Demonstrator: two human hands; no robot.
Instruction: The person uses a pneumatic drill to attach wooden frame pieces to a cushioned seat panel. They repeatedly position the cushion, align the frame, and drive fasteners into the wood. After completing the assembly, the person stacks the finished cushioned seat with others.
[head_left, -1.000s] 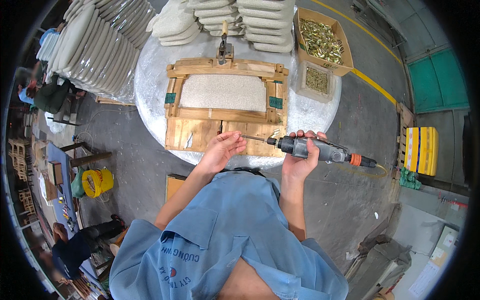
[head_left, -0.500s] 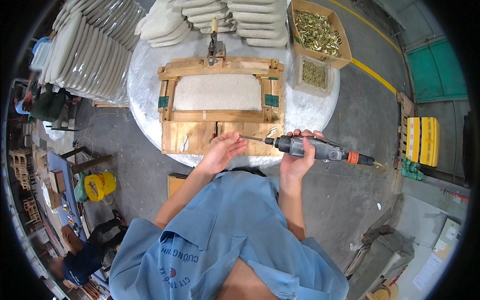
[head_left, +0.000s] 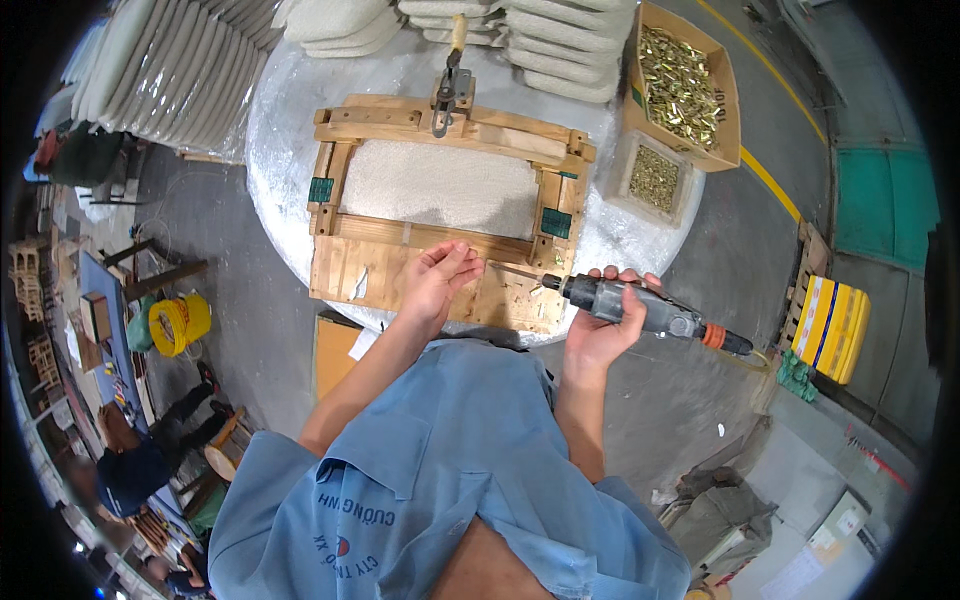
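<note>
My right hand [head_left: 602, 325] grips a black-and-grey power screwdriver [head_left: 655, 312] with an orange collar, held level over the near edge of the work board. Its long thin bit [head_left: 518, 273] points left, toward my left hand [head_left: 438, 283]. The left thumb and fingers are pinched together close to the bit's tip; whatever they hold is too small to make out. Beyond both hands lies a wooden frame jig [head_left: 392, 230] around a pale, textured padded panel [head_left: 440, 185]. A metal toggle clamp [head_left: 455, 92] is mounted at the jig's far side.
A cardboard box [head_left: 722, 150] of brass-coloured metal fittings and a clear tub [head_left: 688, 200] of small hardware stand at right on the round, film-covered table [head_left: 275, 150]. Cushion stacks [head_left: 560, 55] sit behind; more wrapped cushions [head_left: 175, 85] are at left. Another person [head_left: 145, 475] is lower left.
The view has shifted and turned slightly, so the jig appears tilted. My left fingers are a little higher in the picture, still near the bit's tip. The screwdriver stays in my right hand, tilted slightly more.
</note>
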